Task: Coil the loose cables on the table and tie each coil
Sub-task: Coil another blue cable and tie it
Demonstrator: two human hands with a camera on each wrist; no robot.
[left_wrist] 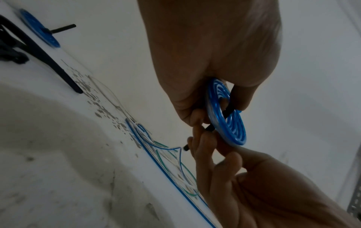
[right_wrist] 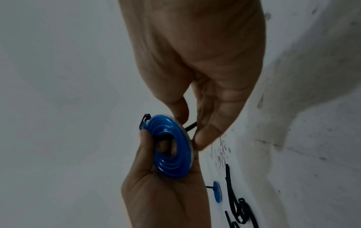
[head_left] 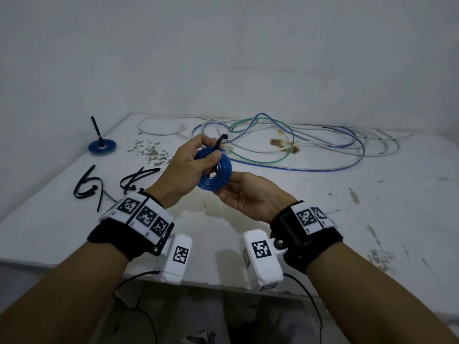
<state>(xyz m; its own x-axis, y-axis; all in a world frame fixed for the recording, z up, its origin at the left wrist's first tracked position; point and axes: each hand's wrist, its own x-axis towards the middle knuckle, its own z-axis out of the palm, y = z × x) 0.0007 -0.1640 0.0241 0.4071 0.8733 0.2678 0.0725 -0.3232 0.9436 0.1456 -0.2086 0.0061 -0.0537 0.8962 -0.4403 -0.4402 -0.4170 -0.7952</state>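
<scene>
1. Left hand (head_left: pixel 188 167): thumb and fingers pinch blue coil (head_left: pixel 214 171), held above table (head_left: pixel 323 207).
2. Right hand (head_left: pixel 250 194): fingertips pinch black tie (right_wrist: pixel 190 126) behind coil.
3. Tie runs through coil's centre hole; head at top rim, nearer left thumb.
4. Loose cables (head_left: pixel 285 140): far side, uncoiled.

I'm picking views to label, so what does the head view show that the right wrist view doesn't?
Only the head view shows the loose cables sprawled on the table. Only the right wrist view shows the right hand pinching the black tie behind the blue coil. Both show the left hand gripping that coil, the finished coil, and the spare ties.
</scene>
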